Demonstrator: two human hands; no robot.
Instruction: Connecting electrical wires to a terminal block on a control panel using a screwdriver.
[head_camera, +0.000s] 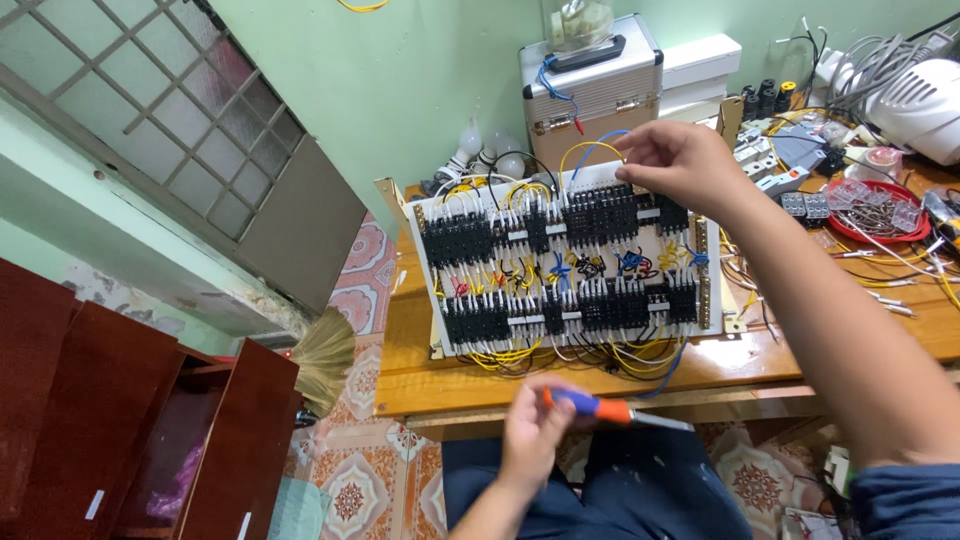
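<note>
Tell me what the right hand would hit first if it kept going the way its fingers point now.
The right hand points left and slightly down over the top edge of the wiring panel. Its fingers would probably first meet the looped blue and yellow wires there, then the upper row of black terminal blocks. Depth is unclear.

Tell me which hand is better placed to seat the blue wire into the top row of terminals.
Probably the right hand: it already pinches the blue wire at the panel's top edge. The left hand is low, near the lap, holding the screwdriver.
</note>
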